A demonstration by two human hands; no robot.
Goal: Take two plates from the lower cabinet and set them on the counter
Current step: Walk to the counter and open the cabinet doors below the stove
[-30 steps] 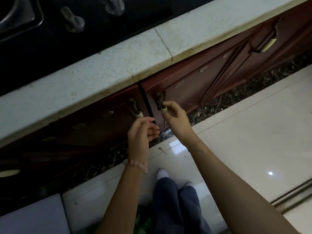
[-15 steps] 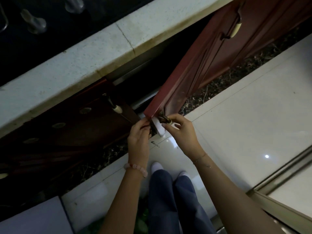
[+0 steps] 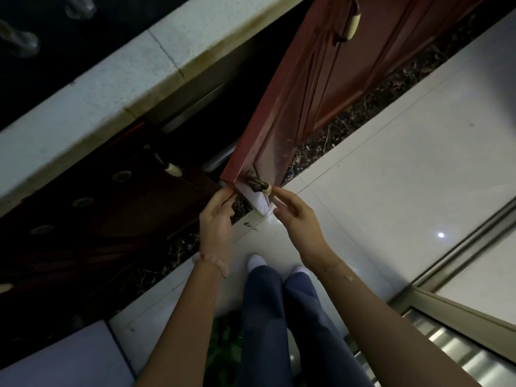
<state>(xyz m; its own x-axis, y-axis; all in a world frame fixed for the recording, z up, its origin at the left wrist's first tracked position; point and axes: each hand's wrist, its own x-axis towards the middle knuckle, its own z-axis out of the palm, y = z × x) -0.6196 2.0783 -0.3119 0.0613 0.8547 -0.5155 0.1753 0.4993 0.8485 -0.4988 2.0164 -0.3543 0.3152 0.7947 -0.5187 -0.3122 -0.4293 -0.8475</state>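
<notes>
While the red cabinet door (image 3: 304,107) stood swung well out from the lower cabinet, both hands sat at its free lower corner, near the middle of the view. The left hand (image 3: 216,219) had its fingertips pinched on the door's edge at about 9 o'clock from the brass handle (image 3: 257,183). The right hand (image 3: 298,216) was loosely open, fingers spread, its fingertips just beside the cream tip of that handle at about 4 o'clock from it (whether they actually touched it could not be told). A bead bracelet (image 3: 213,261) circled the left wrist and a thin chain (image 3: 333,265) the right.

The cabinet opening (image 3: 223,107) behind the door was dark; no plates could be made out inside, so their place could not be told. At 9 o'clock from the hands the neighbouring dark door (image 3: 111,208) stayed closed, its own cream-tipped handle (image 3: 170,168) near its top edge. The pale speckled counter (image 3: 117,79) ran diagonally across the upper left, from 8 o'clock toward 1 o'clock, with a black cooktop (image 3: 55,37) beyond it. At 6 o'clock, the person's blue trouser legs (image 3: 282,317) and white shoes (image 3: 255,259) stood on glossy pale floor tiles (image 3: 391,177).
</notes>
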